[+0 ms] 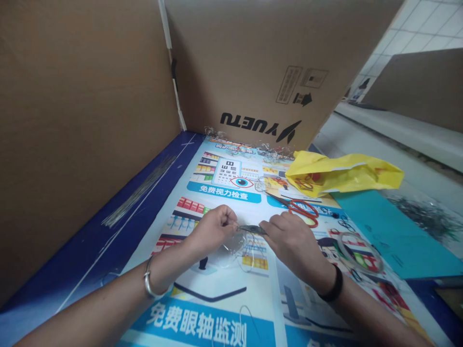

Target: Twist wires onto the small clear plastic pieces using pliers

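My left hand (213,229) is closed in a pinch on a thin wire (237,250) that loops down over the printed poster (217,308). My right hand (289,238) is closed round small dark pliers (252,229), whose tip meets the wire between the two hands. A silver bangle is on my left wrist and a black band on my right. Red-handled scissors (302,209) lie just beyond my right hand.
Cardboard walls (83,106) stand at the left and back. A bundle of straight wires (135,193) lies at the left. A yellow plastic bag (340,173) lies at the back right, a roll of clear tape (358,250) to the right, and shiny wire pieces (249,147) by the back wall.
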A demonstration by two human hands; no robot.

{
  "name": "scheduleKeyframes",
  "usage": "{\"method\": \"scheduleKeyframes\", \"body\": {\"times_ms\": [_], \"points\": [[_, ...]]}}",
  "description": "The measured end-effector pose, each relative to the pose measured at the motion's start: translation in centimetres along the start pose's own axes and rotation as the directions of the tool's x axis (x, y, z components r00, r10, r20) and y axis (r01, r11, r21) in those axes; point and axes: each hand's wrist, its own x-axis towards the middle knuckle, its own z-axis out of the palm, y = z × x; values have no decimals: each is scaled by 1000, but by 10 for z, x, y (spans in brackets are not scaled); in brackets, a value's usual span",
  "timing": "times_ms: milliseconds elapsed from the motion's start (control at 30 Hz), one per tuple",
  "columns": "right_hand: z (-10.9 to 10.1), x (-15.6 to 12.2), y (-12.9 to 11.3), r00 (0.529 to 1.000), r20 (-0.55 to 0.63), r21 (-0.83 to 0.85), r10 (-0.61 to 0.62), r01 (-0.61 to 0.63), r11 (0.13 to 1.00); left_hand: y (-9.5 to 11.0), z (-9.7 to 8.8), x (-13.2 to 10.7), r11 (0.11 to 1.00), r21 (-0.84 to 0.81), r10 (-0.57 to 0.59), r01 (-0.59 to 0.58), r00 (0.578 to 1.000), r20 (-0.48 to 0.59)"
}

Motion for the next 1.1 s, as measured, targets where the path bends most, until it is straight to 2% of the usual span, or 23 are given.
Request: {"method": "scheduleKeyframes", "body": {"times_ms": [100,200,467,667,800,933,1100], "points": [[6,-1,4,999,5,169,50,-50,984,-4,-1,1,1000,-7,16,-16,999,49],[10,-2,6,996,17,270,85,-86,959,-7,-2,2,999,-15,38,-37,996,84],[12,-1,6,993,75,351,91,-112,930,-3,-2,1,1000,14,23,-24,997,73],[6,1,7,999,38,227,34,-42,973,-4,0,0,1000,9,0,0,999,47],[-5,3,3,997,73,63,-17,12,998,-3,2,0,1000,-9,-3,3,1000,30],[-16,2,-5,998,49,-158,-40,47,986,-1,4,-1,1000,10,-2,2,1000,-4],[-22,-1,-14,999,35,-255,-35,42,966,1,7,-4,1000,26,17,-15,998,-62]]}}
